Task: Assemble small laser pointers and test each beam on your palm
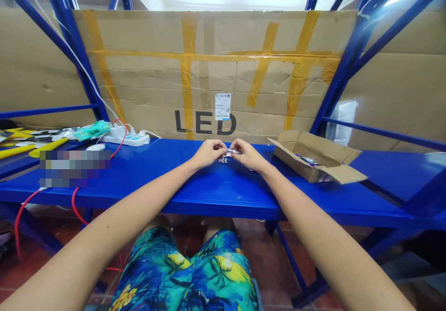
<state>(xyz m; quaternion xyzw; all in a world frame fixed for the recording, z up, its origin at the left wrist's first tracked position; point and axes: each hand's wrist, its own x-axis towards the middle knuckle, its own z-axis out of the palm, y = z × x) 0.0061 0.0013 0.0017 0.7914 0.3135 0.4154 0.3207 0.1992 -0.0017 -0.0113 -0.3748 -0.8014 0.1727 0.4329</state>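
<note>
Over the middle of the blue table (pixel 216 190), my two hands meet with their fingertips almost touching. My right hand (pixel 248 155) is closed around a small, slim, shiny metallic piece (pixel 234 151), which points left toward the other hand. My left hand (pixel 210 153) pinches with thumb and fingers at the left end of this piece; what exactly it grips is too small to tell. Just below the fingertips lie a few tiny shiny metal parts (pixel 225 161). A small reddish item shows partly beside my right wrist, too little to name.
An open cardboard box (pixel 315 174) with small packed items stands to the right. At the left are a white power strip (pixel 130 139), red cables (pixel 78 208) and yellow-handled tools (pixel 49 148). Behind the table rises a large cardboard panel (pixel 153 88) between blue metal posts.
</note>
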